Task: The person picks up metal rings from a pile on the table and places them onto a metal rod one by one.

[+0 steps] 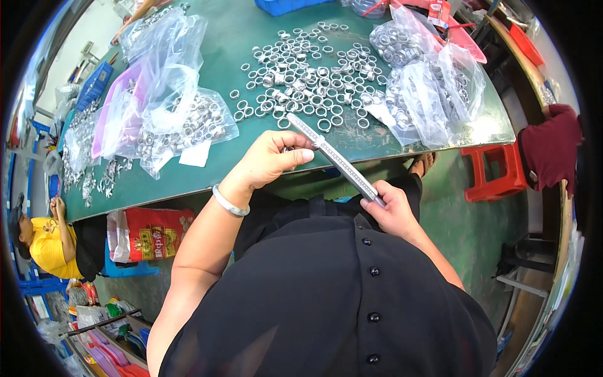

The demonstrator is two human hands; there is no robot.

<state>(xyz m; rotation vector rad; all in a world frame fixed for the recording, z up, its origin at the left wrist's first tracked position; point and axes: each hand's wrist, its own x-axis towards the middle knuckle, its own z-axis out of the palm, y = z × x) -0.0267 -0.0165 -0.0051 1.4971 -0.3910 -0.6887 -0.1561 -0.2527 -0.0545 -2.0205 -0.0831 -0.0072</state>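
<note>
My right hand point(391, 206) is closed round the dark handle end of a long grey ring sizing stick point(349, 169) with a marked scale. The stick slants up and left, its thin tip over the table edge. Beside its upper half, the fingers of my left hand point(276, 157) are pinched together, with a small metal ring point(288, 149) partly showing between thumb and fingers. A silvery ring point(319, 141) appears to sit round the stick at the left fingertips. Beyond my hands, many loose metal rings point(323, 85) lie spread on the green table point(220, 69).
Clear bags of rings point(188, 125) and a purple tray point(112, 119) stand left; more ring bags point(427, 94) and a pink basin point(468, 44) stand right. A red stool point(493, 173) is at right. Another person in yellow point(50, 245) sits at far left, beside a red sack point(157, 232).
</note>
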